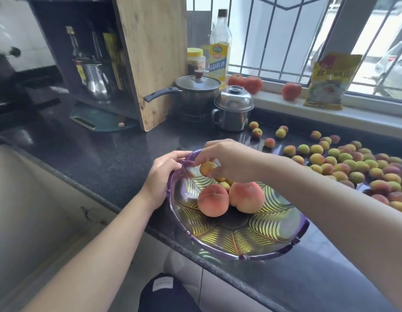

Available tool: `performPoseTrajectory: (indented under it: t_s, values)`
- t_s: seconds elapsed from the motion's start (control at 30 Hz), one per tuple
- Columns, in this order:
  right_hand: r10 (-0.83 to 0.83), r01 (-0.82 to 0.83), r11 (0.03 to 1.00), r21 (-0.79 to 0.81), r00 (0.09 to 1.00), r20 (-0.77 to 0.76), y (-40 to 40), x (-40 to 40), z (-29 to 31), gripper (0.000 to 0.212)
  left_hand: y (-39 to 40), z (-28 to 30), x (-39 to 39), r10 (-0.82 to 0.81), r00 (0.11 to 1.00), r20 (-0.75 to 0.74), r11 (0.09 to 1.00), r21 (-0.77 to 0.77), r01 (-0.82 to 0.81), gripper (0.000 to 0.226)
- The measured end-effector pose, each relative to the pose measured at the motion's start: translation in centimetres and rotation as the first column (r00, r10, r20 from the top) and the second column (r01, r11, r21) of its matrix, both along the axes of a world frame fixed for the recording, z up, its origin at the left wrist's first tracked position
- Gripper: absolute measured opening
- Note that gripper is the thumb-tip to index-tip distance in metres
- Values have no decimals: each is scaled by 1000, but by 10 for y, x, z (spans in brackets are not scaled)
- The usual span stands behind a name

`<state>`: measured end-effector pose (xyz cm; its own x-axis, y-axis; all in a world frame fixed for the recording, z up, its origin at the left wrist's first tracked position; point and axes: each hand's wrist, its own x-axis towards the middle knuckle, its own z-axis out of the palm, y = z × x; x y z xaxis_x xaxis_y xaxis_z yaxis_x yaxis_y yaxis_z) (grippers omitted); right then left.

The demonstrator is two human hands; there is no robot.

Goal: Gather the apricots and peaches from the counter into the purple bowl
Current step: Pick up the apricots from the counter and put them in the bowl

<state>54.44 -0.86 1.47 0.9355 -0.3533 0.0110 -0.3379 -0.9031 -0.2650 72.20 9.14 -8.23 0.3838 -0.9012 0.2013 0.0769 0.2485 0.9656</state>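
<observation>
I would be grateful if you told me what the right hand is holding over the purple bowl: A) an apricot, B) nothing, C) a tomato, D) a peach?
A: the right hand pinches a small apricot above the purple bowl, while the two peaches already lie inside it.

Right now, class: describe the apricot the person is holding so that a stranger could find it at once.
Find the purple bowl at the counter's front edge. Over its far rim, the right hand pinches one apricot in its fingers. Unlike the apricots lying in the bowl or on the counter, it is held in the air.
</observation>
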Motion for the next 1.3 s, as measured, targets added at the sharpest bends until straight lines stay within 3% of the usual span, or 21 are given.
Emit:
performPoseTrajectory:
  t_s: [0.17, 0.43, 0.63, 0.73, 0.83, 0.9, 0.97, 1.07, 1.13, 1.2, 1.3]
  values:
    - [76, -80, 996, -38, 993, -89, -10, 8, -5, 36, -2, -2, 2, 5, 1000, -3, 1000, 13, -5, 45]
    - [129, -144, 985, -100, 981, -142, -14, 2, -16, 21, -5, -3, 4, -12, 1000, -11, 1000, 25, 12, 46]
    - [96, -108, 992, -58, 978, -186, -15, 1, -12, 27, -3, -3, 3, 5, 1000, 0, 1000, 26, -5, 45]
    - [43, -43, 999, -12, 999, -25, -13, -11, -6, 38, -2, -2, 2, 5, 1000, -17, 1000, 25, -5, 44]
    - [-179, 139, 981, 136, 920, 348, -24, -44, 0, 33, -1, -1, 2, 14, 1000, 4, 1000, 27, -14, 42]
    - [-437, 330, 899, 289, 733, 521, -28, -74, -3, 31, 0, -1, 0, 25, 999, 28, 999, 23, -26, 40]
    - [-613, 482, 785, 389, 514, 600, -18, -103, -14, 28, 1, -1, -1, 59, 997, 49, 998, 20, -61, 40]
    - [-802, 563, 587, 582, 304, 515, 3, -129, -37, 13, 3, -2, -2, 129, 983, 129, 991, 12, -131, 40]
    - [-905, 487, 423, 764, 278, 323, 11, -134, -43, 18, 4, -2, -3, 161, 973, 164, 986, 8, -165, 41]
    - [-934, 405, 287, 868, 321, 160, 15, -131, -42, 17, 3, -1, -4, 195, 971, 138, 980, 1, -197, 40]
    - [-919, 405, 321, 856, 351, 179, 17, -118, -41, 19, -3, 6, -1, 251, 967, 36, 967, 37, -252, 34]
